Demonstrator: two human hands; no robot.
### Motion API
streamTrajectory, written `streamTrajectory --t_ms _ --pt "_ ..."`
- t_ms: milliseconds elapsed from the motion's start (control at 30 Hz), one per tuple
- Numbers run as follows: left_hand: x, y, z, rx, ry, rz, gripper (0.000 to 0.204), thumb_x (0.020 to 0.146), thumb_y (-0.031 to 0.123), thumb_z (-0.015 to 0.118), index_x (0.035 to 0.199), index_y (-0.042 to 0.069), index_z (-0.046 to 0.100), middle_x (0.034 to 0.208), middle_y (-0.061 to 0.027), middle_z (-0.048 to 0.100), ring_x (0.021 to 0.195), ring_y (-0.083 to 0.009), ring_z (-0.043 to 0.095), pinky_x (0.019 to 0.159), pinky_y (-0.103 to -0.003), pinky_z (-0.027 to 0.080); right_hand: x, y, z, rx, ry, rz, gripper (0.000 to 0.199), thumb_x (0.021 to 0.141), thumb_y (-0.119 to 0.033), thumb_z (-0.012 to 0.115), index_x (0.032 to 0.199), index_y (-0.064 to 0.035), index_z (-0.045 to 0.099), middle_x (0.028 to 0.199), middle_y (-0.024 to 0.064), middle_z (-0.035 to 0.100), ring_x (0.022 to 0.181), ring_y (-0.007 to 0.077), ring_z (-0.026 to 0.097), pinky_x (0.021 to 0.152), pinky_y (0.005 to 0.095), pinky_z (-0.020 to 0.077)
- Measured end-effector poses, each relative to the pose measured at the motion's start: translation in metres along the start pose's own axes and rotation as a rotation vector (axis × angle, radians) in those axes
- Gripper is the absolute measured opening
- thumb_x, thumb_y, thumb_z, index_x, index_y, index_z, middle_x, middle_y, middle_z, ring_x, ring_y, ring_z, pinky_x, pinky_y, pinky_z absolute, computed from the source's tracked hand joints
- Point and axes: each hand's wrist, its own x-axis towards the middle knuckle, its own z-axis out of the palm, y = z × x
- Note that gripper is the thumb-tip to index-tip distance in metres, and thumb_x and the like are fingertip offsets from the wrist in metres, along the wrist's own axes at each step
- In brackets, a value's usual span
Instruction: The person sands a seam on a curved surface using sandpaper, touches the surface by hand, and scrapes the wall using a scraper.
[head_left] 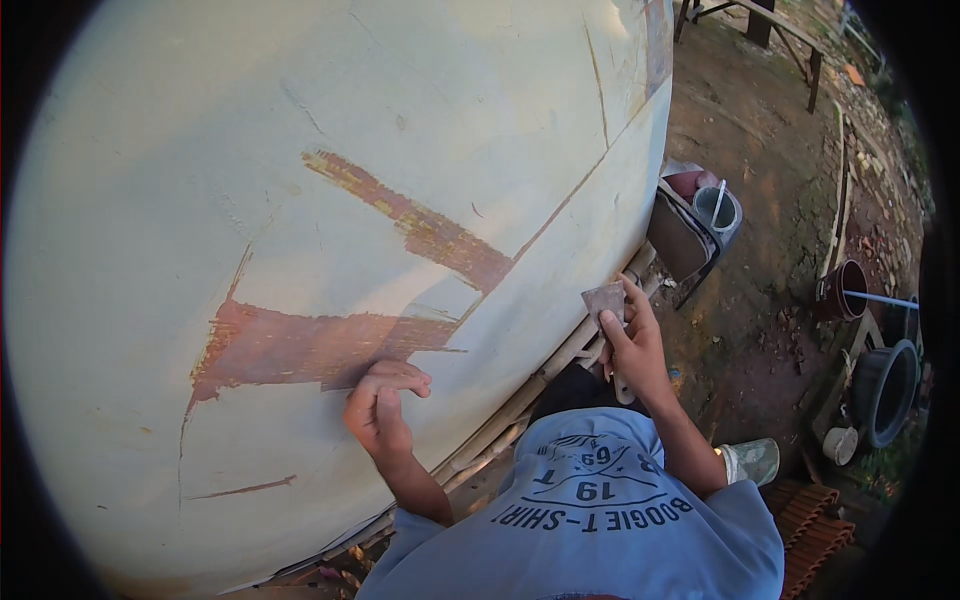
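Observation:
A large pale panel [300,230] fills the left and middle, marked by several cracks. A broad reddish-brown patch [280,345] and a narrower slanting patch [420,225] lie on it. At the lower edge of the broad patch is my left hand [382,408], fingers curled in and touching or nearly touching the panel. A dark flat area borders its fingertips; whether that is a held piece or shadow cannot be told. Beyond the panel's right edge, my right hand [640,350] pinches a small flat grey-brown rectangular piece [604,300] between thumb and fingers.
Wooden poles [560,365] run along the panel's near edge. Right of it stand a grey seat-like object [685,235] and a grey pot [718,208] with a white stick. Farther right are a dark red bucket [840,290], a large basin [885,395] and ridged orange tiles [810,530].

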Motion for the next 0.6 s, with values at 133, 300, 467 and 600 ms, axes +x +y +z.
streamTrajectory --t_ms 133,300,467,600 --pt "0.018 0.002 0.004 0.693 0.058 0.582 0.037 0.097 0.040 0.056 0.115 0.008 0.065 0.120 -0.0172 0.064 0.107 -0.0390 0.060 0.096 -0.053 0.044 0.000 0.005 0.017 0.053 0.073 -0.027 0.063 0.101 -0.011 0.054 0.156 -0.0032 0.024 0.105 0.0135 0.062 0.051 0.0078 0.053 0.039 0.0234 0.0423" --pt "0.043 -0.050 0.043 1.692 -0.020 0.555 0.073 0.089 0.061 0.060 0.151 0.025 0.043 0.162 -0.0049 0.032 0.148 -0.0431 0.025 0.117 -0.059 0.017 -0.005 0.001 0.030 -0.007 0.113 -0.011 0.073 0.095 -0.008 0.064 0.154 0.0028 0.024 0.099 0.0126 0.063 0.048 0.0077 0.052 0.039 0.0242 0.0419" --pt "0.044 -0.064 0.060 1.775 0.091 0.549 0.079 0.088 0.063 0.060 0.155 0.029 0.037 0.163 0.0001 0.030 0.147 -0.0383 0.029 0.118 -0.054 0.021 -0.024 0.011 0.011 0.100 0.167 0.040 0.071 0.094 -0.009 0.064 0.153 0.0056 0.026 0.083 0.0051 0.057 0.046 0.0082 0.050 0.037 0.0256 0.0420" --pt "0.043 -0.063 0.076 1.668 -0.033 0.479 0.078 0.090 0.061 0.059 0.154 0.021 0.039 0.164 -0.0009 0.028 0.146 -0.0385 0.030 0.116 -0.054 0.024 -0.040 0.003 -0.025 0.173 0.250 0.162 0.040 0.103 -0.030 0.053 0.127 0.0019 0.049 0.081 0.0029 0.052 0.044 0.0090 0.047 0.036 0.0251 0.0403"
